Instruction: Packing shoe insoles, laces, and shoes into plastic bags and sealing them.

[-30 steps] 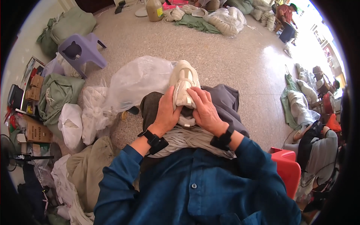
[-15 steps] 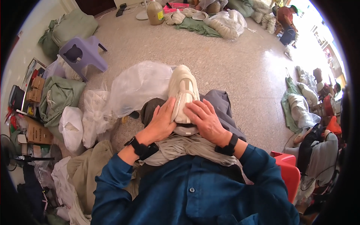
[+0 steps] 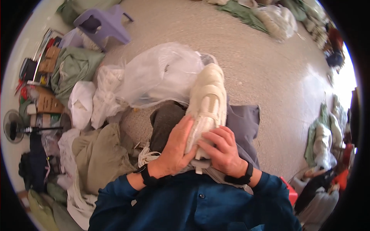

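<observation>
A cream sneaker (image 3: 210, 92) lies above my lap, its toe pointing away from me and its pull tab toward my body. My left hand (image 3: 177, 140) grips its left side near the ankle opening, with the thumb across the near end. On the other side, my right hand (image 3: 223, 148) holds the sneaker with bent fingers near the tongue. Pale laces (image 3: 148, 157) show beside my left wrist, and more lie under the sneaker, mostly hidden. What lies under my fingertips is out of sight.
A clear plastic bag (image 3: 162, 73) spreads on the floor beyond my knees. Tied white bags (image 3: 81, 104), a khaki cloth (image 3: 101, 158) and a fan (image 3: 13, 126) are at the left. A purple stool (image 3: 102, 25) stands farther off. Part of a red stool (image 3: 291, 190) shows by my right elbow.
The view has tilted down and shifted left. The sneaker has come nearer and leans slightly right. My left thumb now lies across its near end, and my right fingers are more bent.
</observation>
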Available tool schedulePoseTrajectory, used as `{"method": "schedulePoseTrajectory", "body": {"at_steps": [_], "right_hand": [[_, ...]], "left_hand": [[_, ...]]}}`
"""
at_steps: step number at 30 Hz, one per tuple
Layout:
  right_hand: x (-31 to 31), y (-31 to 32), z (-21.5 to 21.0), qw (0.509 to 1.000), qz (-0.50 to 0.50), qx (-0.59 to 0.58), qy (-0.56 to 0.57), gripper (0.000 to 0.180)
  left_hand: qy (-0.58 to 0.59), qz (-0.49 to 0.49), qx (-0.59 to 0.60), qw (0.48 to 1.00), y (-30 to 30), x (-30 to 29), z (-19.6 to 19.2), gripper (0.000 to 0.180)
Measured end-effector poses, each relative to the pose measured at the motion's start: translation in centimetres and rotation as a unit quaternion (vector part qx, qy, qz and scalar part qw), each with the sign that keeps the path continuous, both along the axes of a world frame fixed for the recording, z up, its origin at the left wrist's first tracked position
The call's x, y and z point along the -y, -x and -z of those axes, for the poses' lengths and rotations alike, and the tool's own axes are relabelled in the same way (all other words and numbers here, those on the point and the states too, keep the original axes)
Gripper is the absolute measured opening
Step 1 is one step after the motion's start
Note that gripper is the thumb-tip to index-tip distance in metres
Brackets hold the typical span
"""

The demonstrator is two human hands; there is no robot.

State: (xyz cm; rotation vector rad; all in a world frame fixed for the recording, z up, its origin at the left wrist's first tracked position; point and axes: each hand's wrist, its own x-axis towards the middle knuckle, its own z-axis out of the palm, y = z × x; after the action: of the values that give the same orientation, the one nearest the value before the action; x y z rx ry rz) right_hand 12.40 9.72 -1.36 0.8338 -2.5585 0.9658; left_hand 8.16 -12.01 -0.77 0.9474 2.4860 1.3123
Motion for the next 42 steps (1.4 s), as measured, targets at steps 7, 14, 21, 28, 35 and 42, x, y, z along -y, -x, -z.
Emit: {"method": "schedulePoseTrajectory", "body": {"at_steps": [7,14,21,28,35,42], "right_hand": [[0.0,1.4,-0.2,0.990,0.067,0.096,0.078,0.057],[0.3,0.7,0.5,0.983,0.125,0.114,0.067,0.054],[1.5,0.6,0.4,0.980,0.156,0.124,-0.011,0.050],[2.2,0.1,0.5,0.977,0.163,0.133,-0.036,0.049],[2.1,0.3,0.6,0.980,0.155,0.120,-0.012,0.049],[1.4,0.3,-0.3,0.981,0.154,0.119,-0.009,0.052]], "left_hand": [[-0.015,0.091,0.087,0.992,2.5,0.3,-1.1,0.085],[-0.043,-0.256,0.190,0.947,9.3,14.9,8.9,0.018],[0.219,-0.394,0.140,0.882,12.6,25.8,27.0,0.049],[0.287,-0.336,0.011,0.897,20.8,24.3,33.7,0.067],[0.101,-0.370,0.143,0.912,22.0,26.1,36.5,0.063],[0.260,-0.318,0.078,0.908,15.0,23.0,18.4,0.060]]}}
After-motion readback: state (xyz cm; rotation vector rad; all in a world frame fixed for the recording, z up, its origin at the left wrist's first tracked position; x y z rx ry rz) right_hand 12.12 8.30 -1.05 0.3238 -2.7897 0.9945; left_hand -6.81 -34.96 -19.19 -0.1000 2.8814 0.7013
